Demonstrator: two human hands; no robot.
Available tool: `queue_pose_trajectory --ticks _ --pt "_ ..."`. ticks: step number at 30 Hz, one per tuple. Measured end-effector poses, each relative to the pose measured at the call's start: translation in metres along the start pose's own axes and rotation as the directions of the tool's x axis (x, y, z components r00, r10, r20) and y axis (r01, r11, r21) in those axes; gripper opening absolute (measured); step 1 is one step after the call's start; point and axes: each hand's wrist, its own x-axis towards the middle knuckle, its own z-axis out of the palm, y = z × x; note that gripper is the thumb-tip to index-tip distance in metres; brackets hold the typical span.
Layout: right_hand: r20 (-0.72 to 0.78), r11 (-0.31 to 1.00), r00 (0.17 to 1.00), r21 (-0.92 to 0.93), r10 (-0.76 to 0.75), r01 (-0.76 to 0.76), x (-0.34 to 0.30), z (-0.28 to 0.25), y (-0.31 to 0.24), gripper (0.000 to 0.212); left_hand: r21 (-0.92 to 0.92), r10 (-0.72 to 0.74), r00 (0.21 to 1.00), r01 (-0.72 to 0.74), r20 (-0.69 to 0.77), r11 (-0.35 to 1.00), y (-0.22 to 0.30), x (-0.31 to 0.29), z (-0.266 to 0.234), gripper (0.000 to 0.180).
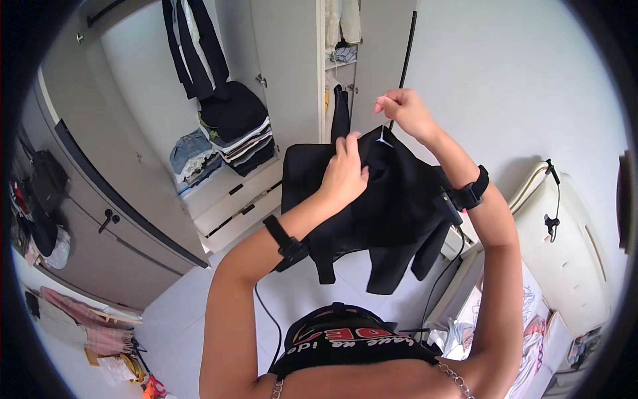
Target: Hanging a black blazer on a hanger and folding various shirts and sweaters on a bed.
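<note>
Currently, head view only:
Garment: black jacket (392, 199) held up at chest height in front of open wardrobe (292, 80); sleeves and hem hang free below, well clear of floor (186, 312).
Left hand (344, 169): fingers closed on fabric near collar, knuckles toward camera; grip pressed into cloth, bearing most of the weight by the look of it.
Right hand (404, 110): raised above collar, thumb and forefinger pinched together on something thin and pale; too small to tell whether hanger hook or thread.
Hanger part (383, 138): small white piece showing at neckline, just below right hand; probably top of a hanger inside the jacket.
Wrist bands: black strap on each forearm, cable trailing from right one down past the hem.
Surroundings: folded clothes stack (236, 130) on wardrobe shelf, dark garments hanging (193, 46) above it, white drawers below, bed edge at lower right.
Step in hand (judgement): seating or freeing jacket at the neckline.
Doing it well: keep left hand firm at collar so shoulders stay level; keep right pinch light and vertical over neckline centre; avoid snagging trailing cable on sleeve; let sleeves hang untwisted before moving toward rail.
Risk: one shoulder slipping off if collar grip loosens.
</note>
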Motion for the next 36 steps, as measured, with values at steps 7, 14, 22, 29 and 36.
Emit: queue_pose_trajectory --ticks 7,14,22,29,36 --pt "0.020 0.981 1.000 0.193 -0.001 -0.003 -0.019 -0.018 -0.004 0.025 -0.591 0.030 0.938 0.192 0.345 0.784 -0.037 0.008 -0.015 0.028" --pt "0.214 0.948 0.966 0.311 -0.144 0.073 -0.032 -0.001 -0.016 0.025 -0.535 -0.262 0.847 0.502 0.463 0.680 -0.050 0.056 -0.028 0.032" --pt "0.193 0.941 0.965 0.320 -0.175 0.107 -0.034 0.007 -0.019 0.027 0.132 -0.181 0.788 0.127 0.589 0.983 -0.093 0.049 -0.042 0.035" --pt "0.164 0.956 0.981 0.290 -0.102 0.051 -0.031 0.006 0.000 0.028 0.082 0.353 0.923 -0.367 0.151 0.926 -0.030 -0.026 -0.062 0.028" --pt "0.186 0.947 0.969 0.304 -0.162 0.100 -0.021 0.007 -0.005 0.028 0.280 0.107 0.969 -0.168 0.223 0.945 -0.042 -0.032 -0.061 0.027"
